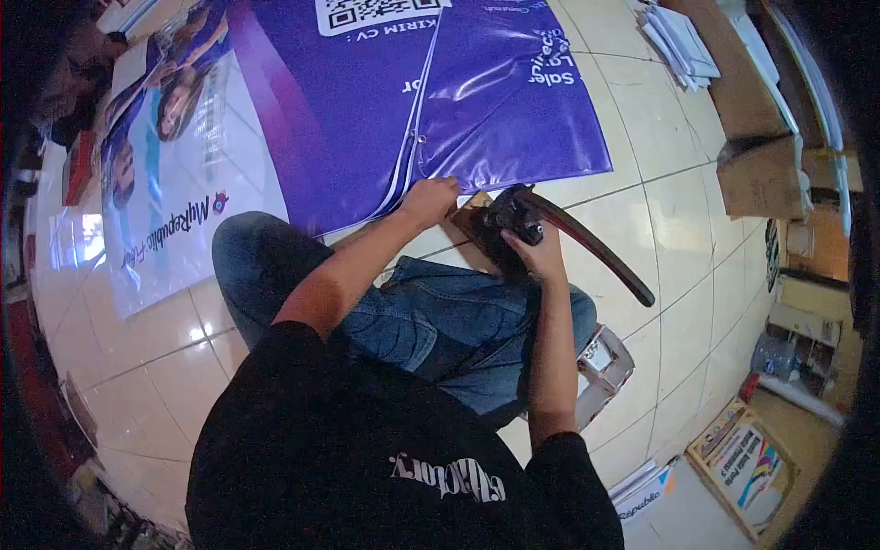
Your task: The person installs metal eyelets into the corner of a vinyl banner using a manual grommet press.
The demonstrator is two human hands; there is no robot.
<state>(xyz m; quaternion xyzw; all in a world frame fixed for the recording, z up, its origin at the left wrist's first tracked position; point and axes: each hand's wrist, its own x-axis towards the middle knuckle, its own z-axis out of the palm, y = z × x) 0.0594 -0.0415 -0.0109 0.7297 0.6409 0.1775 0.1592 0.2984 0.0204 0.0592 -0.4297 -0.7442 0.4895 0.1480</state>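
A large purple and white printed banner (513, 137) lies over the tiled floor in front of my crossed legs. My left hand (431, 201) is closed on the banner's near edge, close to a black press with a long curved lever, which looks like an eyelet press (511, 216). The press stands on a wooden board (469, 240). My right hand (541, 254) is wrapped round the press body, thumb on top, while the lever (605, 258) sticks out to the right. A metal eyelet (422, 139) shows near a folded white edge of the banner.
Beside my right knee sits an open white box (605, 367) with small contents. Cardboard (756, 110) and stacked papers (680, 46) stand at the right. A framed sign (747, 467) lies at lower right. The white tiled floor (692, 220) extends on the right.
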